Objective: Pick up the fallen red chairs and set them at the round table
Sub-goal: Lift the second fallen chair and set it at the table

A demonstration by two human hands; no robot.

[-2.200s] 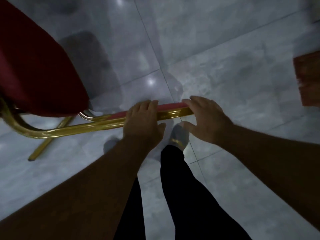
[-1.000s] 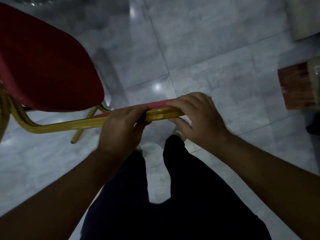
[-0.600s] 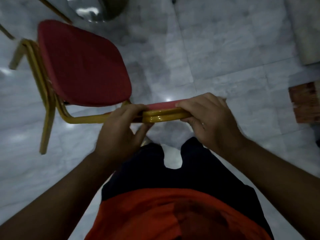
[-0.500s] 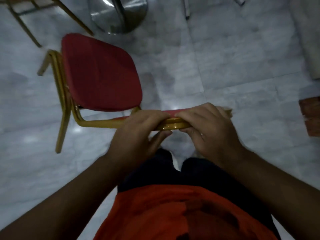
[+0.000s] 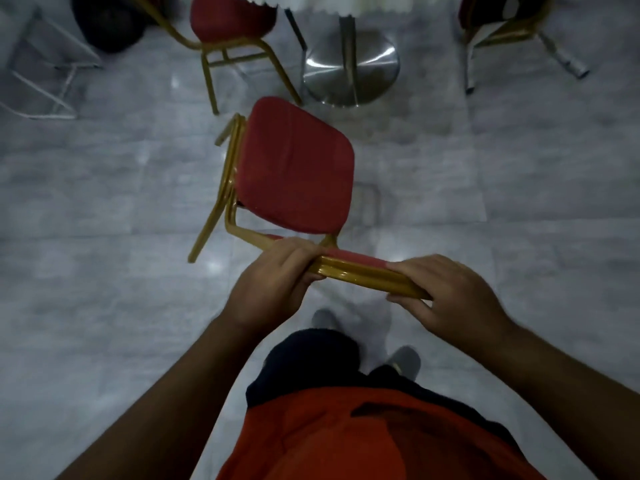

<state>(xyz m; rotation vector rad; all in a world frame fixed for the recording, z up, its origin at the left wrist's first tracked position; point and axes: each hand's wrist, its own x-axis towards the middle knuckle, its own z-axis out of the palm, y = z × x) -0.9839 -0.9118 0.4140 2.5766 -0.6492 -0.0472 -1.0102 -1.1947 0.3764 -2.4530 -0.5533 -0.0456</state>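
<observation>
A red chair [image 5: 294, 168] with a gold frame stands upright in front of me, its seat facing the table. My left hand [image 5: 273, 275] and my right hand [image 5: 446, 296] both grip the top rail of its backrest, left end and right end. The round table shows only as a steel pedestal base [image 5: 351, 69] and a strip of white cloth at the top edge. The chair's right-side legs are hidden under the seat.
Another red chair [image 5: 232, 19] stands at the table's left, a third chair [image 5: 502, 15] at the top right. A white metal rack [image 5: 45, 71] is at the far left. A dark object [image 5: 104, 26] lies at the top left. Grey tiled floor all around.
The chair has come upright and moved forward toward the table. My view has lifted, bringing the table base and other chairs into sight. My hands have spread apart on the backrest.
</observation>
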